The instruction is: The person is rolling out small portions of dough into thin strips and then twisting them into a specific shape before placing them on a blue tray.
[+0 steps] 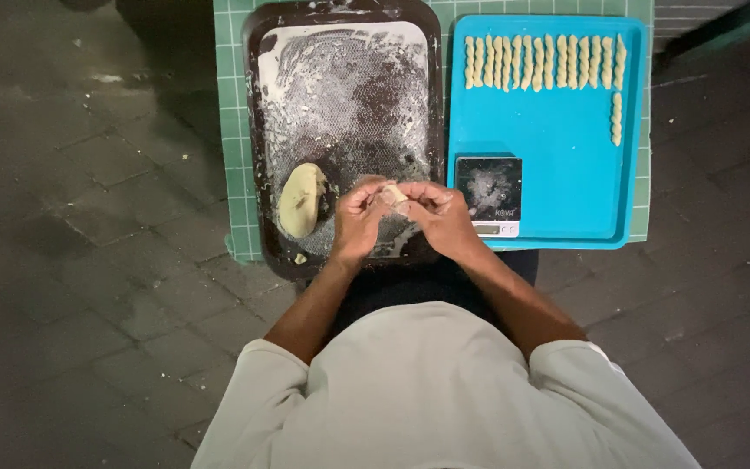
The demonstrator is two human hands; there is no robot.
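At the centre of the frame, the left hand (359, 217) and right hand (438, 213) meet fingertip to fingertip over the lower edge of the dark tray (258, 130). Both are curled, knuckles up, fingers pressed together and pinching a small dough piece (395, 196) between them. The forearms run up from the lower middle of the frame, elbows bent and spread, converging at the wrists.

Just left of the left hand, a dough lump (300, 200) lies on the floured tray. Just right of the right hand, a small scale (489, 196) sits on the lower left of the blue tray (557, 174). Twisted dough sticks (544, 62) line that tray's top edge, with one more (616, 118) below the row's right end. A green mat (234, 130) lies under both trays.
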